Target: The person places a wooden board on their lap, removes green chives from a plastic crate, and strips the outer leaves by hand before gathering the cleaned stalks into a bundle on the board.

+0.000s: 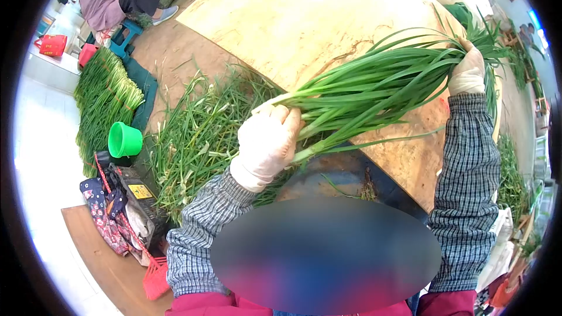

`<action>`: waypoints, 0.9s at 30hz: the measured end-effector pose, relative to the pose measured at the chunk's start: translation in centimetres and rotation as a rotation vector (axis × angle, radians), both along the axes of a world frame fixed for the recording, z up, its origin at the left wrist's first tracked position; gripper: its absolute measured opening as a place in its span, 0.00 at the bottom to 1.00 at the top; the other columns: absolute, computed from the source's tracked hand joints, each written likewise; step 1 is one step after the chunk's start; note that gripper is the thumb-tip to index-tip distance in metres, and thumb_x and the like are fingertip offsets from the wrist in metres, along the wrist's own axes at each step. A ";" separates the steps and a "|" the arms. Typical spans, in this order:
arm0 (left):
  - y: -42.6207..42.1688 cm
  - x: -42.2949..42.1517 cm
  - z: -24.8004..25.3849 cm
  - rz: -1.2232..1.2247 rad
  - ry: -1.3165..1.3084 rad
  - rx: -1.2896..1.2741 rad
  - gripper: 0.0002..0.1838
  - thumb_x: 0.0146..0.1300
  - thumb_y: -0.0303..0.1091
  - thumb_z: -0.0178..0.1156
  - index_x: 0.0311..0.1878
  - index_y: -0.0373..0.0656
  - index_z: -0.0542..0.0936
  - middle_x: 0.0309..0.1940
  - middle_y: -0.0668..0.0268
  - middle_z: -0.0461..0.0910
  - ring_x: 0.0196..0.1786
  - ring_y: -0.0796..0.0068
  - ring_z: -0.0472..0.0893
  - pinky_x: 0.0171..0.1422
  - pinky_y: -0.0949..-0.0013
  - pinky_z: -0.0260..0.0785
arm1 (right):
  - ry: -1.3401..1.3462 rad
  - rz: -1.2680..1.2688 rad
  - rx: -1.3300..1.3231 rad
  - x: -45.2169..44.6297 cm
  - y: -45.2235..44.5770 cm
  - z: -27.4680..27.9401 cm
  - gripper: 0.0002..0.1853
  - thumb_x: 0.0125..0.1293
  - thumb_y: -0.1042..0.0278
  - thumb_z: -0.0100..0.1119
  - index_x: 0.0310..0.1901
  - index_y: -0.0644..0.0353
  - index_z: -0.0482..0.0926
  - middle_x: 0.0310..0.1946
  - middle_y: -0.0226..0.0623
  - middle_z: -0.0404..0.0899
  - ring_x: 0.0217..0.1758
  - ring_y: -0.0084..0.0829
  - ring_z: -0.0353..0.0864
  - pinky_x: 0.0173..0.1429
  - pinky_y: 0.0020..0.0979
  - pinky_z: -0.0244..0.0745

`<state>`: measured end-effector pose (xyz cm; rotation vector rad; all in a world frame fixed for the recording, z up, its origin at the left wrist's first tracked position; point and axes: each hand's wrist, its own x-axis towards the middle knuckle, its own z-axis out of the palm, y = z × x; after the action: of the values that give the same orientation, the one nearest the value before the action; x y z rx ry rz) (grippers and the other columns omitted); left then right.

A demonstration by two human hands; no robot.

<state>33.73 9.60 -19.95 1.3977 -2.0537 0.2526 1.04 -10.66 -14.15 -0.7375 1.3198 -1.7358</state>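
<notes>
A bunch of long green leafy stalks [369,85] stretches between my two gloved hands, above the front edge of a pale wooden board [281,17]. My left hand [269,143], in a white glove, is closed around the pale stem ends at the lower left of the bunch. At the upper right, my right hand [468,70], also gloved, is wrapped round the leafy end. Some leaf tips fan out beyond it, and one long leaf hangs below the bunch. The palm sides of both hands are hidden.
Loose green trimmings [199,140] lie heaped left of the board. Farther left are tied green bundles [108,102], a green bucket [124,140], a black crate [143,190] and a red broom head [156,278]. A seated person [105,0] is at the upper left.
</notes>
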 end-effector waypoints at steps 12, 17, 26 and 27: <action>-0.8 0.6 1.2 -0.235 -0.320 0.006 0.11 0.50 0.32 0.54 0.37 0.38 0.76 0.22 0.65 0.70 0.25 0.69 0.75 0.26 0.66 0.68 | 0.037 -0.017 0.057 1.4 -0.1 1.5 0.09 0.56 0.66 0.54 0.25 0.63 0.78 0.23 0.38 0.79 0.22 0.32 0.75 0.31 0.29 0.72; -1.2 -0.3 -0.5 -0.071 -0.001 0.139 0.05 0.46 0.29 0.56 0.25 0.42 0.71 0.21 0.61 0.71 0.25 0.62 0.74 0.29 0.63 0.68 | 0.160 -0.087 0.030 3.0 1.0 2.3 0.08 0.54 0.68 0.55 0.25 0.64 0.77 0.22 0.37 0.78 0.22 0.32 0.74 0.30 0.29 0.71; 1.3 3.7 0.0 0.132 0.089 0.173 0.03 0.49 0.23 0.56 0.29 0.39 0.73 0.20 0.56 0.74 0.23 0.59 0.77 0.28 0.65 0.71 | 0.402 0.045 0.113 -0.9 -1.9 -0.9 0.12 0.59 0.65 0.52 0.29 0.65 0.78 0.26 0.40 0.79 0.27 0.31 0.76 0.36 0.26 0.71; 2.4 5.5 -0.3 0.160 0.141 0.172 0.02 0.52 0.23 0.54 0.30 0.40 0.73 0.20 0.56 0.74 0.22 0.59 0.77 0.27 0.66 0.70 | 0.616 0.035 0.134 -3.5 -3.5 -2.6 0.12 0.60 0.64 0.51 0.29 0.65 0.78 0.27 0.40 0.79 0.28 0.31 0.76 0.37 0.26 0.71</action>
<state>39.20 11.96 -20.26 1.6383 -1.8869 0.0427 -2.46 -14.17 -16.72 -1.2697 1.7915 -1.4213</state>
